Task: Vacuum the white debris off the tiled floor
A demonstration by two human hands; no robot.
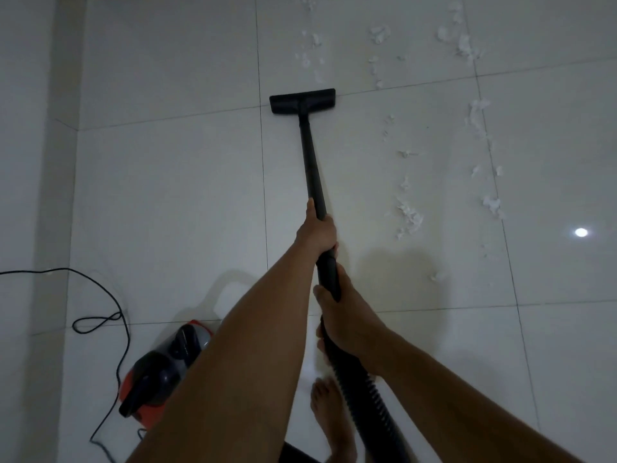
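A black vacuum wand (312, 168) runs from my hands to a flat black floor head (302, 100) resting on the white tiled floor (167, 182). My left hand (317, 230) grips the wand midway along. My right hand (344, 315) grips the handle end where the ribbed black hose (364, 402) begins. White debris (409, 215) lies scattered in loose lines to the right of the wand, and more white scraps (315, 61) sit just beyond the floor head.
The red and black vacuum body (160, 365) stands at the lower left, with its black power cord (110, 315) looping across the tiles toward the left wall (30, 162). A bare foot (329, 416) is beside the hose. A lamp reflection (581, 232) shines at right.
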